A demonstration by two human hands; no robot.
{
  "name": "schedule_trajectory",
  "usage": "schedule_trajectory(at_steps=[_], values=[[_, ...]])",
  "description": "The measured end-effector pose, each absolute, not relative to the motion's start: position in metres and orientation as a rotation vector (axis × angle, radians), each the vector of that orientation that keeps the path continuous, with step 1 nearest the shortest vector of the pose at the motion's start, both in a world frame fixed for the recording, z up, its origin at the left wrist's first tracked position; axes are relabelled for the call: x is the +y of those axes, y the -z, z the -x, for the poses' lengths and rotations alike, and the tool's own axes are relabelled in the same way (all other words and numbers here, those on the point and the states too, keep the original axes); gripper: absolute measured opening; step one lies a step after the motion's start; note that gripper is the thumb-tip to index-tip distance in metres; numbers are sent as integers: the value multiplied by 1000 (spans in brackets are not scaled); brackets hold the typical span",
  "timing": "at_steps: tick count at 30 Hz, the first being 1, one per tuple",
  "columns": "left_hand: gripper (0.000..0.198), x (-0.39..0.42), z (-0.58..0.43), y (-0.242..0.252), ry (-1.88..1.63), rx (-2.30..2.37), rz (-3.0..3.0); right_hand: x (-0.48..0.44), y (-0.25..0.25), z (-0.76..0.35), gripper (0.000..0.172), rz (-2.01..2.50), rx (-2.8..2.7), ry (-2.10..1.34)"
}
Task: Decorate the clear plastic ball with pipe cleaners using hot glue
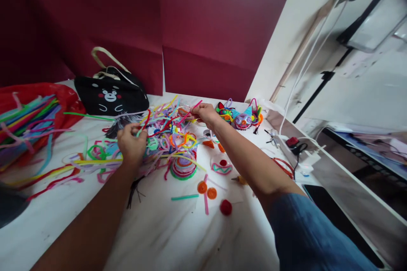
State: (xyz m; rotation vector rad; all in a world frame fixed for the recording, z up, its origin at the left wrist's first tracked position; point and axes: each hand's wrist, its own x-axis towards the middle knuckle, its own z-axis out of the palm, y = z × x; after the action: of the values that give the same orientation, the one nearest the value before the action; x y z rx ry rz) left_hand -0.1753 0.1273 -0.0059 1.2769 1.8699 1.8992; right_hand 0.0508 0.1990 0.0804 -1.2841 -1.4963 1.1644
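A tangled heap of coloured pipe cleaners (pixel 168 135) lies in the middle of the white table (pixel 165 233). My left hand (pixel 131 144) rests on the heap's left side, fingers curled around several strands. My right hand (pixel 206 113) reaches to the far side of the heap and pinches a pink pipe cleaner (pixel 190 115). A coiled round piece in green and pink (pixel 183 168) sits just in front of the heap.
A red bag of long pipe cleaners (pixel 28 123) lies at the left, a black bear-face tote (pixel 111 93) behind it. Finished colourful figures (pixel 241 117) stand at the back right. Small orange and red pieces (pixel 211 194), a power strip with cables (pixel 302 156) and a dark phone (pixel 330 211) lie right.
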Motion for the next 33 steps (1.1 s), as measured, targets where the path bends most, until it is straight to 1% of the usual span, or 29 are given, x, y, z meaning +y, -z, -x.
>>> schedule_trajectory(at_steps=[1,3,6,11,16,20,23,29,33], values=[[25,123,173,1,-1936,1912,-1330,195,-85,-57,11,1258,-1465,-1204],[21,113,162,-10,-1941,1997,-1724,184,-93,-71,10,1213,-1425,-1274],[22,94,135,-26,-1897,1763,-2076,164,-98,-94,10,1155,-1397,-1372],[32,68,82,-35,-1571,1343,-2416,121,-94,-134,5,993,-1353,-1575],[28,63,48,-30,-1322,1107,-2524,78,-82,-169,4,1023,-1341,-1569],[27,67,35,-21,-1134,1061,-2538,55,-65,-197,5,1137,-1377,-1393],[25,68,30,-14,-1026,1084,-2596,46,-48,-213,4,1276,-1543,-1200],[25,75,26,0,-856,1231,-2800,50,-19,-217,12,1516,-1990,-585],[26,83,25,3,-800,1241,-2814,55,-13,-210,11,1616,-2016,-446]])
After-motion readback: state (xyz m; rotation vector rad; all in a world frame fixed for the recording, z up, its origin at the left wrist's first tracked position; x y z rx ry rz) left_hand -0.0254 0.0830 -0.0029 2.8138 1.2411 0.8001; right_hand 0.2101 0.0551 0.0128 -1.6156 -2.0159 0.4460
